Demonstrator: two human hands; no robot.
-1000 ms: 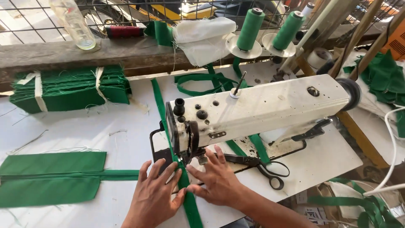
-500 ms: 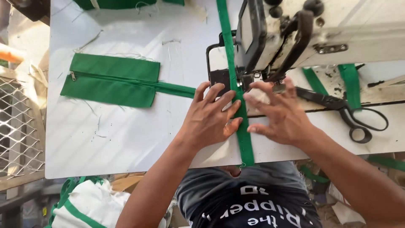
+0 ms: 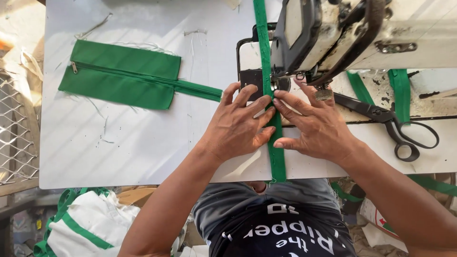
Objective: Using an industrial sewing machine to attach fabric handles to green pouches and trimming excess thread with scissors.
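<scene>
Left hand (image 3: 240,126) flat, fingers spread, pressing on narrow green fabric strip (image 3: 275,157) from its left side. Right hand (image 3: 316,126) flat too, fingertips on strip's right edge, nothing clenched. Strip between both hands, running up white tabletop (image 3: 143,147) under cream sewing machine head (image 3: 333,33). Black scissors (image 3: 390,126) just right of right hand. Green zippered fabric panel (image 3: 119,76) well left.

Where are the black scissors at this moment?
In the head view, the black scissors lie on the table's right side, just right of the right hand, below the sewing machine.
</scene>
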